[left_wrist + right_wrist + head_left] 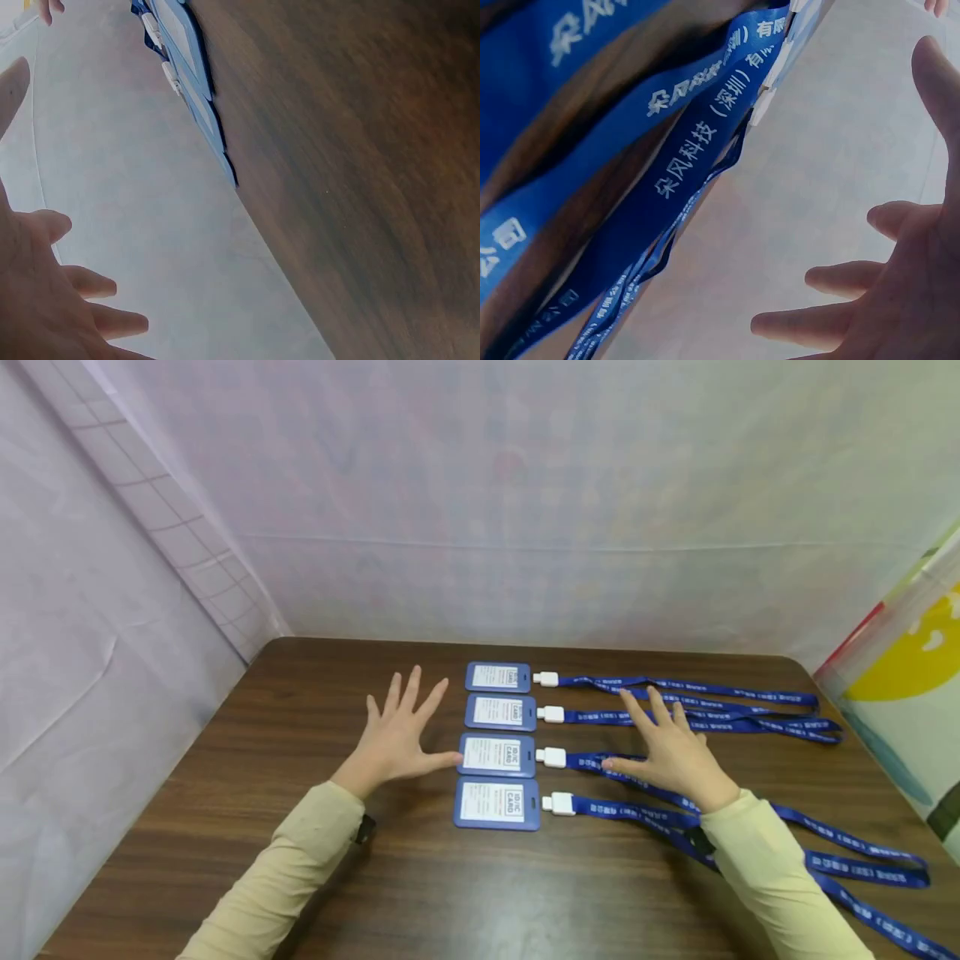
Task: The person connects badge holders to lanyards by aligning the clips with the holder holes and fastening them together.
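Several blue badge holders with white ID cards lie in a column on the table; the nearest badge holder (497, 803) is largest in the head view. Right of each sits a white clip, such as the front clip (558, 803), joined to a blue lanyard (630, 812) with white lettering. My left hand (397, 739), fingers spread, hovers left of the column, its thumb tip overlapping the third badge holder (480, 756) in this view. Over the lanyards, my right hand (671, 752) is spread too, holding nothing. In the right wrist view the lanyards (697, 142) pass beside that hand.
The brown wooden table (225, 760) has a rounded back edge against a pale cloth curtain (525, 527). Another white sheet (90, 693) hangs at the left. A yellow-patterned cloth (911, 652) stands at the right. Lanyard ends trail toward the table's right edge.
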Demonstrator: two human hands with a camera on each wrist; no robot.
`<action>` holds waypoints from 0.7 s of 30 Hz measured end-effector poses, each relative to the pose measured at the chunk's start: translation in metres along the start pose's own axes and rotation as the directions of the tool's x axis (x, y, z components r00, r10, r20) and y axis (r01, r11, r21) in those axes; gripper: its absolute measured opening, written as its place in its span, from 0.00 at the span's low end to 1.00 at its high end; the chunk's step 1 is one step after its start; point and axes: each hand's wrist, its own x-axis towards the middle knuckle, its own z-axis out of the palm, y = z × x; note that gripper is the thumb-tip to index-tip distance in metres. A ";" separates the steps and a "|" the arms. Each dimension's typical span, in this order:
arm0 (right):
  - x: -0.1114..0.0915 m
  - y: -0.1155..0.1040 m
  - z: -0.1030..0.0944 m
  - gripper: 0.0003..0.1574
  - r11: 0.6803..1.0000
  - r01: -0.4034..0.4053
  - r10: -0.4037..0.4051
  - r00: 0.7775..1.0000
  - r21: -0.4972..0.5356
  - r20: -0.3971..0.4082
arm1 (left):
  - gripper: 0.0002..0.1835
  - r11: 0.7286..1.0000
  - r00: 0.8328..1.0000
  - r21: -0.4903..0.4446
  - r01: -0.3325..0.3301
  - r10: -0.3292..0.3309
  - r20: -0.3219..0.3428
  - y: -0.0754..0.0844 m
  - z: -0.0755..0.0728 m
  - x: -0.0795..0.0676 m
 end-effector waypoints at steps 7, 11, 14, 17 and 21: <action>-0.005 0.003 0.001 0.55 0.999 0.028 -0.029 1.000 -0.018 -0.012 | 0.50 0.999 0.999 -0.007 -0.039 0.039 -0.032 -0.001 -0.001 -0.001; -0.008 0.005 -0.001 0.47 0.997 0.073 -0.075 0.995 -0.024 -0.069 | 0.40 0.996 0.990 -0.020 -0.086 0.083 -0.111 -0.001 -0.002 -0.001; -0.009 0.005 -0.001 0.41 0.993 0.118 -0.120 0.985 -0.024 -0.124 | 0.32 0.991 0.972 -0.030 -0.130 0.122 -0.203 -0.002 -0.001 -0.001; -0.009 0.005 0.000 0.35 0.989 0.146 -0.146 0.976 -0.015 -0.158 | 0.25 0.984 0.944 -0.039 -0.176 0.157 -0.290 -0.001 0.000 -0.002; -0.010 0.003 0.001 0.26 0.987 0.159 -0.152 0.972 0.024 -0.178 | 0.20 0.977 0.924 -0.061 -0.203 0.171 -0.343 0.000 0.000 -0.004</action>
